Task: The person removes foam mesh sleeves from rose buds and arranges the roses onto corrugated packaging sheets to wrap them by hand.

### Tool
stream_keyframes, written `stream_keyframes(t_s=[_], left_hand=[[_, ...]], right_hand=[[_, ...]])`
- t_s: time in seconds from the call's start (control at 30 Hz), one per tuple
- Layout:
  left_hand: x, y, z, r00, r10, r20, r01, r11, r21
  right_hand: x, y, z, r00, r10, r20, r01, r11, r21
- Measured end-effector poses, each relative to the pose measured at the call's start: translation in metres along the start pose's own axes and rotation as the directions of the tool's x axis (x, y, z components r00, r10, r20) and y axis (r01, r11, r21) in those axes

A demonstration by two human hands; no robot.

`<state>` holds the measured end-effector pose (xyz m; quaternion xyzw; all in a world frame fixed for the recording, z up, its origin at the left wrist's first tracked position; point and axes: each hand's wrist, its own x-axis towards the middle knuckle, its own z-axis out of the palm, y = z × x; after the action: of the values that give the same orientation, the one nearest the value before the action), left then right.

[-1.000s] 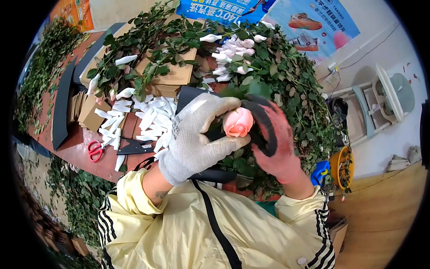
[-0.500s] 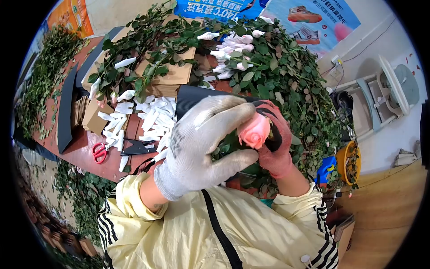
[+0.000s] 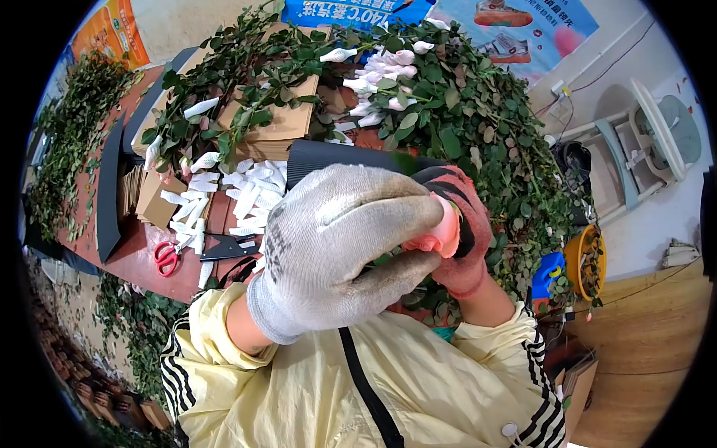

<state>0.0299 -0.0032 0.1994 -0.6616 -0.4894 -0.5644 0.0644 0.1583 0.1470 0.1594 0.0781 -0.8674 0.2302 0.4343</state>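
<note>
A pink rose [image 3: 441,233] is held between my two gloved hands, in front of my chest. My left hand [image 3: 347,243], in a whitish glove, has its thumb and fingers closed on the near side of the bloom. Behind and to the right of the flower, my right hand [image 3: 463,231], in a red and black glove, is wrapped round its base; the stem is mostly hidden. White net sleeves [image 3: 258,193] lie in a pile left of my hands. Beyond them are several roses in white sleeves [image 3: 385,71].
Leafy stems [image 3: 500,142] cover the table's right and back. Cardboard sheets [image 3: 280,119], red-handled scissors [image 3: 166,257] and a black stapler-like tool [image 3: 226,246] lie left on the red table [image 3: 142,269]. A yellow bucket [image 3: 582,261] and a white high chair [image 3: 642,149] stand right.
Both hands and the rose have moved right and slightly down. My left fingers have come in round the bloom, covering more of it, and my right hand has turned round its base.
</note>
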Motion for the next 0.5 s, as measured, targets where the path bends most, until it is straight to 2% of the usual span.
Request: stream_keyframes(t_s=[0.13,0.17,0.23,0.33,0.37,0.4,0.43,0.5], left_hand=[[0.003,0.002,0.005,1.000,0.006,-0.027,-0.007,0.999,-0.043],[0.003,0.002,0.007,0.995,0.062,-0.072,-0.058,0.997,0.054],[0.003,0.003,0.008,0.986,0.121,-0.112,-0.104,0.983,0.152],[0.007,0.004,0.007,0.976,0.189,-0.106,-0.169,0.970,0.173],[0.007,0.002,0.009,0.966,0.230,-0.116,-0.212,0.966,0.146],[0.007,0.001,0.008,0.961,0.249,-0.122,-0.233,0.963,0.133],[0.007,-0.001,0.008,0.955,0.269,-0.129,-0.254,0.960,0.119],[0.009,-0.002,0.000,0.972,0.213,-0.099,-0.212,0.977,0.023]], right_hand=[[0.005,-0.002,0.000,0.999,-0.026,-0.035,0.027,0.999,0.039],[0.007,-0.002,-0.001,0.999,-0.024,-0.034,0.026,0.999,0.042],[0.009,-0.002,-0.003,0.997,-0.077,0.030,0.079,0.995,-0.068],[0.002,-0.002,-0.004,0.998,-0.027,0.056,0.030,0.998,-0.054],[-0.005,0.000,0.000,0.998,-0.025,0.057,0.028,0.998,-0.053],[-0.013,0.001,0.005,0.995,0.093,0.029,-0.094,0.995,0.019],[-0.014,0.003,0.007,0.995,0.098,-0.030,-0.096,0.994,0.060],[-0.013,0.004,0.006,0.991,0.092,-0.101,-0.082,0.992,0.093]])
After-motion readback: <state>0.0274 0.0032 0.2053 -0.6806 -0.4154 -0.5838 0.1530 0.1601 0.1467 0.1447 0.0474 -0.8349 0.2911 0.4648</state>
